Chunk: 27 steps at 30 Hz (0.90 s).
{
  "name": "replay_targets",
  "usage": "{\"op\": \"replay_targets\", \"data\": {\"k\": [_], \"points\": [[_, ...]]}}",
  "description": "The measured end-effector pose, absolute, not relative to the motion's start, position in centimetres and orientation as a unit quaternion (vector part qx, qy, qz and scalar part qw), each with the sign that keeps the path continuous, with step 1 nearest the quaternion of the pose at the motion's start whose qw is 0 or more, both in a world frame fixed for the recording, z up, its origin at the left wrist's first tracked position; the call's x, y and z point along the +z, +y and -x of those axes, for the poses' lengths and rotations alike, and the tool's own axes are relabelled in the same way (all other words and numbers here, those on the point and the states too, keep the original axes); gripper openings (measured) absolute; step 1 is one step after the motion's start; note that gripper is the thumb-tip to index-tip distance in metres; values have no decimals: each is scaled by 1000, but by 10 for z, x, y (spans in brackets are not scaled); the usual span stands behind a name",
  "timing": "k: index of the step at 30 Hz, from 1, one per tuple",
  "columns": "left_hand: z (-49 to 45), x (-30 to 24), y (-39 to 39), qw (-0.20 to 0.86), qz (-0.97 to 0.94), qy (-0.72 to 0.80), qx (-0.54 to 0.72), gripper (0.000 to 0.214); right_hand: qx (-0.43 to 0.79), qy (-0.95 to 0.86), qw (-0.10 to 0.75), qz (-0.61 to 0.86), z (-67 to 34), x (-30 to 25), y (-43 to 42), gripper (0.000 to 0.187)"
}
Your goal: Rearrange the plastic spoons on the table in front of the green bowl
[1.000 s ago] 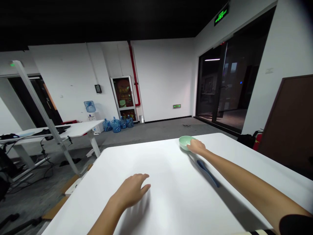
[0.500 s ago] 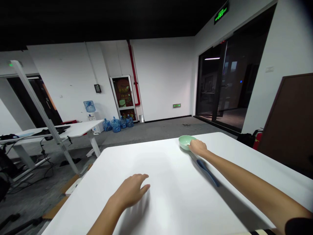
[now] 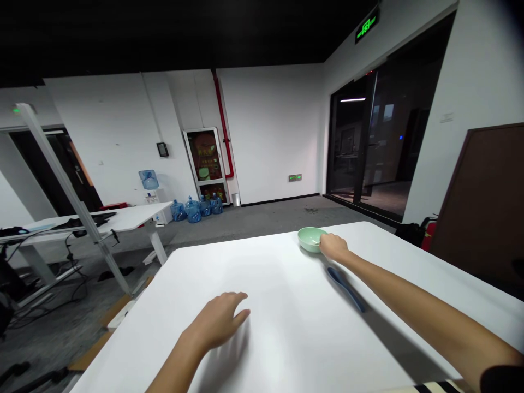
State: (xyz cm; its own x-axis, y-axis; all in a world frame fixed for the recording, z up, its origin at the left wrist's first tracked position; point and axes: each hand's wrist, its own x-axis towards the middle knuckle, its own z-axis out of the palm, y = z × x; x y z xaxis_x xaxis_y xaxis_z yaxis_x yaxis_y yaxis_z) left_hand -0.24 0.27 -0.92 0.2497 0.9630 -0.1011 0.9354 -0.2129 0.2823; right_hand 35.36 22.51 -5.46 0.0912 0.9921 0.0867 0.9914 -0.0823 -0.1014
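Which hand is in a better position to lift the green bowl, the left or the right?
Right, probably. The right hand is at the rim of the green bowl, while the left hand rests flat on the white table, well apart from it.

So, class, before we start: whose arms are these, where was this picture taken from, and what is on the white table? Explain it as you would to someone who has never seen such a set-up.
There is no machine here. The two bare arms belong to one person, who wears a camera on the head, so the view looks forward and down, much as that person sees it. The left hand lies palm down on the white table and holds nothing. The right hand reaches far across and touches the near rim of a small pale green bowl; whether it grips the bowl cannot be told. A dark blue spoon lies on the table close beside that forearm, with no hand on it. Behind is an office room with another desk and water bottles on the floor.
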Motion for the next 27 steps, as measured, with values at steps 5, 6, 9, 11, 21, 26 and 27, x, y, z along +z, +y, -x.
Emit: {"op": "replay_targets", "data": {"k": [5,6,9,11,21,26,27], "points": [[4,-12,3,142,-777,611,50,55,-28,-690,70,720,-355,-52,221,27],[4,-12,3,142,-777,611,51,55,-28,-692,72,717,-355,-51,219,28],[6,-13,2,143,-776,613,51,56,-35,-700,80,709,-353,-44,213,28],[6,-13,2,145,-775,613,50,56,-49,-709,91,698,-353,-37,206,28],[4,-11,-2,131,-790,596,50,55,-108,-723,123,672,-359,2,135,37],[5,-10,-6,127,-792,594,53,55,-108,-726,120,668,-361,0,96,39],[5,-10,-6,126,-791,597,53,55,-103,-727,118,669,-361,-3,91,37]]}}
